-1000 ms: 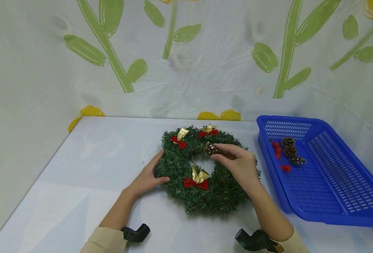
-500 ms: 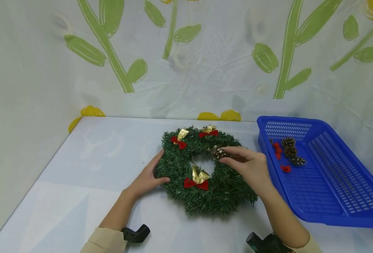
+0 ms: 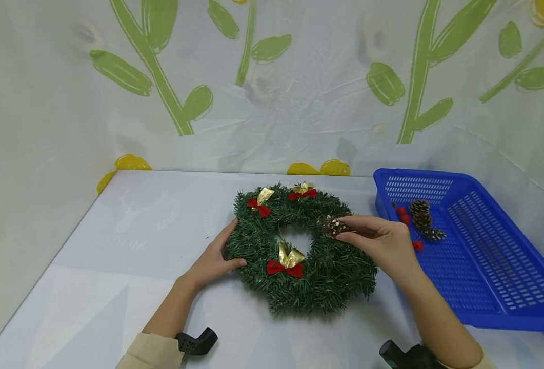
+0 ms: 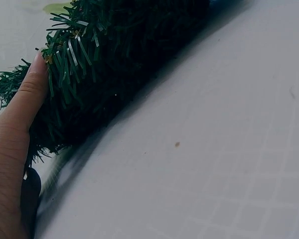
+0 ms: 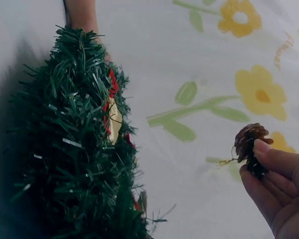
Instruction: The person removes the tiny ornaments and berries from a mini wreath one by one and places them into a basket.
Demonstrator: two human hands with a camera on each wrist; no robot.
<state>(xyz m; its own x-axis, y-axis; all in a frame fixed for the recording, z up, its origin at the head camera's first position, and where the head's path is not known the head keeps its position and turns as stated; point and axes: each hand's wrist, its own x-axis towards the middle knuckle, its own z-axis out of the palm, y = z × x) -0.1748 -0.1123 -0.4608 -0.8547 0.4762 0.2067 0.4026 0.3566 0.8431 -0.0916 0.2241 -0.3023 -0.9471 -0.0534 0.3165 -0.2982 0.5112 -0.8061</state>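
Note:
A green artificial wreath point(image 3: 322, 287) lies on the white table, dressed with red bows that carry gold ribbon, such as the front bow point(image 3: 286, 260). My left hand point(image 3: 210, 264) grips the wreath's left edge, its thumb laid over the needles in the left wrist view. Between thumb and fingers, my right hand point(image 3: 387, 247) pinches a white-tipped pine cone point(image 3: 335, 225). From above, the cone overlaps the right part of the ring; the right wrist view shows it raised off the wreath, a thin gold wire point(image 5: 226, 161) sticking out of its base.
To the right stands a blue plastic basket point(image 3: 475, 246) with several pine cones point(image 3: 422, 219) and small red pieces point(image 3: 403, 215) in it. A white sheet point(image 3: 318, 102) printed with green stems hangs behind the table. Each wrist wears a black device.
My right hand has moved rightward and slightly nearer with the pine cone, from over the wreath's centre hole to over its right part. The left hand and the wreath have stayed put.

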